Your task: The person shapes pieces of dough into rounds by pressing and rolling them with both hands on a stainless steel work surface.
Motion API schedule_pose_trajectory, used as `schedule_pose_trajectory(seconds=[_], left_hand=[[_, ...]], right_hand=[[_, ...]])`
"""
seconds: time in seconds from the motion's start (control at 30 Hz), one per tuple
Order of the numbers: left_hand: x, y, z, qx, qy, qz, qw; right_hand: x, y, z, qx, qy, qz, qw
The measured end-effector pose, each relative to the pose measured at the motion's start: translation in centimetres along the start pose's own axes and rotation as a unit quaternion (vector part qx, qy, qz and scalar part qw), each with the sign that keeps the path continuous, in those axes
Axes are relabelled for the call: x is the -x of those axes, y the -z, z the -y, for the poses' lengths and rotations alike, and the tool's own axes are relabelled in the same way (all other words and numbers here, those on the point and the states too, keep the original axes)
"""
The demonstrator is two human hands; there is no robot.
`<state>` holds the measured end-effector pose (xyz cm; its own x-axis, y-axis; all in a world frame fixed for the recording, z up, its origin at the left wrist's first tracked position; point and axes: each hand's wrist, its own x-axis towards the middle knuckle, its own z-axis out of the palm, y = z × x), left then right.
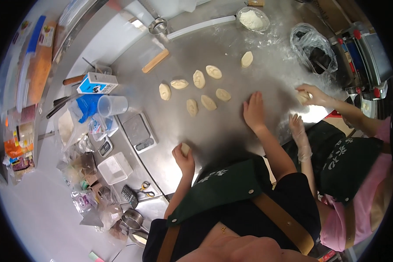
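My left hand (184, 160) is closed round a pale piece of dough (185, 149) at the near left part of the steel worktop (222, 131). My right hand (254, 111) lies palm down on the steel with its fingers stretched out and holds nothing. Several flattened oval dough pieces lie apart in loose rows beyond my hands. The nearest to my right hand is an oval dough piece (223, 94); another dough piece (247, 59) lies alone farther back. Some, such as the dough piece (199, 79), have a raised ridge in the middle.
At the right, a co-worker's bare hand (314, 96) holds dough; their gloved hand (298, 127) is nearer. A flour bowl (252, 19) and plastic bag (314, 48) stand at the back. Leftward are a wooden stick (155, 60), scale (139, 132), plastic cup (112, 105) and white tub (115, 168).
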<state>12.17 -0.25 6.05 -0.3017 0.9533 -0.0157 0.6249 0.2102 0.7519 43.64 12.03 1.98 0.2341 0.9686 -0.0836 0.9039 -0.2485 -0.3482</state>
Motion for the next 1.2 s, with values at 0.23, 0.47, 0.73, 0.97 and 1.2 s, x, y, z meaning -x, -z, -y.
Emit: schedule_pose_trajectory(seconds=[0.23, 0.47, 0.73, 0.97, 1.2], left_hand=[[1.1, -0.5, -2.8, -0.018, 0.042, -0.002, 0.999], [2.2, -1.2, -3.5, -0.016, 0.132, -0.015, 0.991], [1.2, -1.5, -3.3, 0.021, 0.071, 0.020, 0.997], [1.4, 1.7, -0.3, 0.067, 0.051, -0.035, 0.996], [4.3, 3.3, 1.3, 0.066, 0.061, -0.013, 0.996]], right_hand=[[-20.9, 1.6, -9.4, -0.048, 0.056, -0.232, 0.970], [-28.8, 2.5, -12.1, 0.129, 0.062, -0.199, 0.970], [-19.6, 4.8, -11.8, -0.069, 0.077, -0.079, 0.991], [-0.6, 4.1, -5.3, -0.744, -0.253, -0.005, 0.619], [12.9, -2.4, 7.0, -0.506, -0.156, 0.179, 0.829]])
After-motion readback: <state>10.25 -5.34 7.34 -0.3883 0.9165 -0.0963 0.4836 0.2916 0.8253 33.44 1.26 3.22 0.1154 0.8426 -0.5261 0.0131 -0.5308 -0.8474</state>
